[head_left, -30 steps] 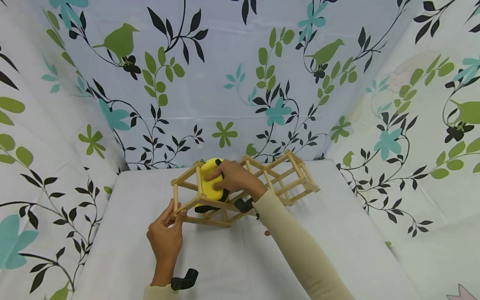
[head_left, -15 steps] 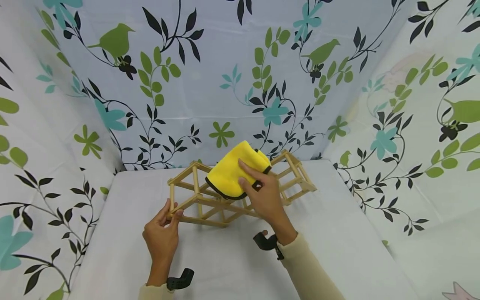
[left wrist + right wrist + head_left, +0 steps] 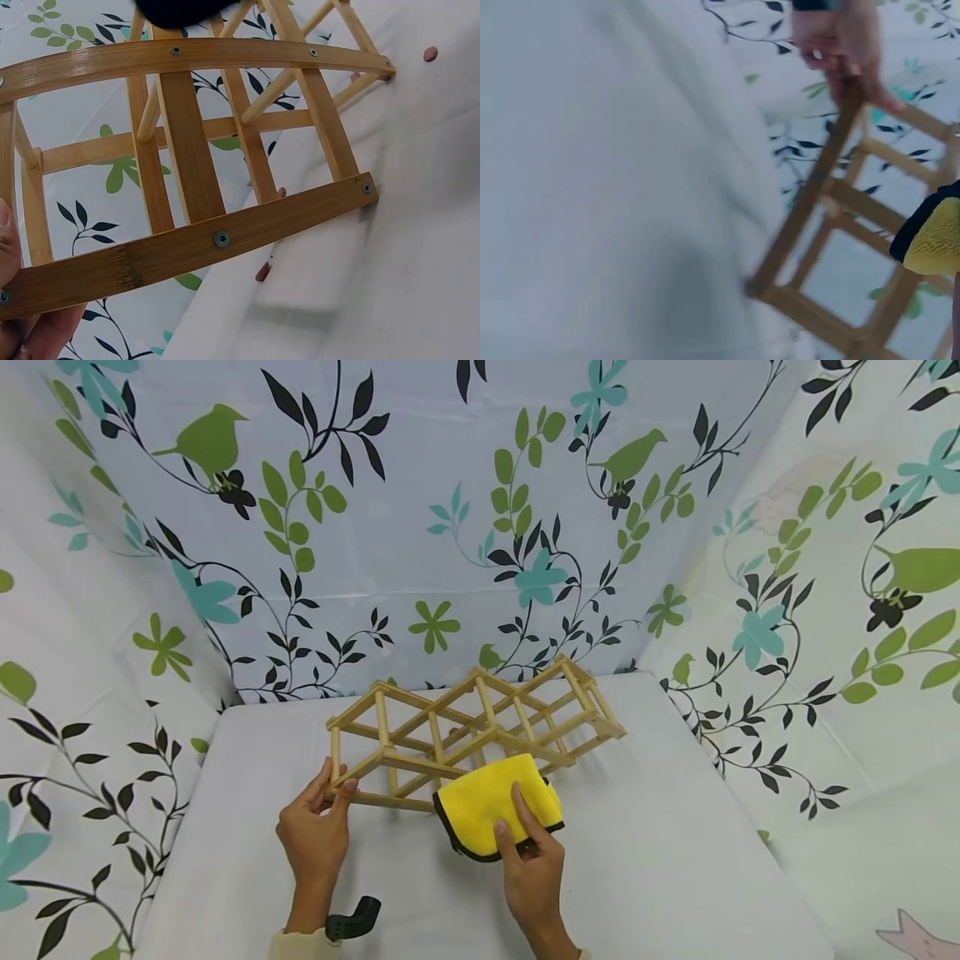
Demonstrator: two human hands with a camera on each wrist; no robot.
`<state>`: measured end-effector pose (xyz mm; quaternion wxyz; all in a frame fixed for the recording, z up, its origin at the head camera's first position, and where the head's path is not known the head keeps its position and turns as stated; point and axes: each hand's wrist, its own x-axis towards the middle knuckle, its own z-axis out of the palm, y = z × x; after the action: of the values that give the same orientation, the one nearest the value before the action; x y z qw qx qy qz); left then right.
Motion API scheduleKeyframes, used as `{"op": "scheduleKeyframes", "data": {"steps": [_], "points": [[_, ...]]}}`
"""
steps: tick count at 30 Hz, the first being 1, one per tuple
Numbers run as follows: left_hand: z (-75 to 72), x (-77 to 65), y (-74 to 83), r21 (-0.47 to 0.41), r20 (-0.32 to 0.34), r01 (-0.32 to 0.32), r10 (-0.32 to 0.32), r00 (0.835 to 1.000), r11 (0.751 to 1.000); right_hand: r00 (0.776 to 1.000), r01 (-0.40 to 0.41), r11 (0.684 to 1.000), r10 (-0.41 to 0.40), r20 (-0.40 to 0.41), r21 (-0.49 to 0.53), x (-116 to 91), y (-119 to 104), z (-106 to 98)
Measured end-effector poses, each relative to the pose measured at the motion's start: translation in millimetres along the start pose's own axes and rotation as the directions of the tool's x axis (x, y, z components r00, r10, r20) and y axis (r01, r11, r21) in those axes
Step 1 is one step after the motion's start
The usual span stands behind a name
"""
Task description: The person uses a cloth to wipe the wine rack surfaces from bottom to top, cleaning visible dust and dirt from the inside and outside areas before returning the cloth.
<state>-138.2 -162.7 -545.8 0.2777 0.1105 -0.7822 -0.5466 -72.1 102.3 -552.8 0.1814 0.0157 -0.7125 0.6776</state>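
Observation:
A wooden lattice rack (image 3: 424,764), built of slats and round rods in zigzag bays, stands at an angle on the table. My left hand (image 3: 313,835) grips its near left corner, thumb and fingers around the end. In the left wrist view the curved slats of the rack (image 3: 289,219) fill the middle, with screws at the joints. My right hand (image 3: 534,881) holds a folded yellow cloth (image 3: 483,806) with black edging, thumb and fingers pinching it just in front of the rack. Only a corner of the cloth (image 3: 936,238) shows in the right wrist view.
A white-covered table (image 3: 645,860) spreads beneath, with a patterned curtain (image 3: 442,527) close behind and at both sides. Several small brown oval pieces (image 3: 430,54) lie on the white cover around the rack. A black wrist mount (image 3: 352,918) sits on the left wrist.
My right hand has drawn the yellow cloth out of the rack's left bay, up over the top, then down and toward me. My left hand keeps its grip on the corner.

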Motion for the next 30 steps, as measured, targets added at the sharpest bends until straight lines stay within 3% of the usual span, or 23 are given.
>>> {"op": "scheduleKeyframes", "data": {"steps": [4,9,18,21,25,27,28,30], "points": [[-0.3,0.5,-0.1,0.005,0.002,0.008,-0.008,1.0,1.0,0.989,-0.148,0.988,0.148,-0.007,-0.051,-11,29,3],[0.1,0.5,-1.0,-0.003,0.009,0.009,-0.009,1.0,1.0,0.958,-0.287,0.953,0.285,-0.028,-0.095,-13,55,5],[0.1,-1.7,0.3,0.006,0.011,0.008,-0.008,1.0,1.0,0.862,-0.496,0.856,0.506,0.04,-0.146,-17,77,6],[-0.2,-2.5,1.3,0.011,0.009,0.015,-0.015,1.0,1.0,0.836,-0.51,0.828,0.541,0.091,-0.234,-17,76,1],[-0.5,-2.8,1.5,0.002,0.006,0.023,-0.023,1.0,1.0,0.786,-0.505,0.788,0.588,0.189,-0.353,-13,68,-11],[-0.4,-2.4,1.4,-0.007,0.007,0.02,-0.02,1.0,1.0,0.773,-0.482,0.784,0.591,0.23,-0.391,-10,61,-21],[-0.2,-2.1,1.3,-0.011,0.009,0.018,-0.017,1.0,1.0,0.775,-0.467,0.787,0.584,0.242,-0.403,-7,58,-27],[0.1,-1.8,1.2,-0.016,0.013,0.013,-0.012,1.0,1.0,0.805,-0.417,0.804,0.543,0.239,-0.424,0,52,-39]]}}
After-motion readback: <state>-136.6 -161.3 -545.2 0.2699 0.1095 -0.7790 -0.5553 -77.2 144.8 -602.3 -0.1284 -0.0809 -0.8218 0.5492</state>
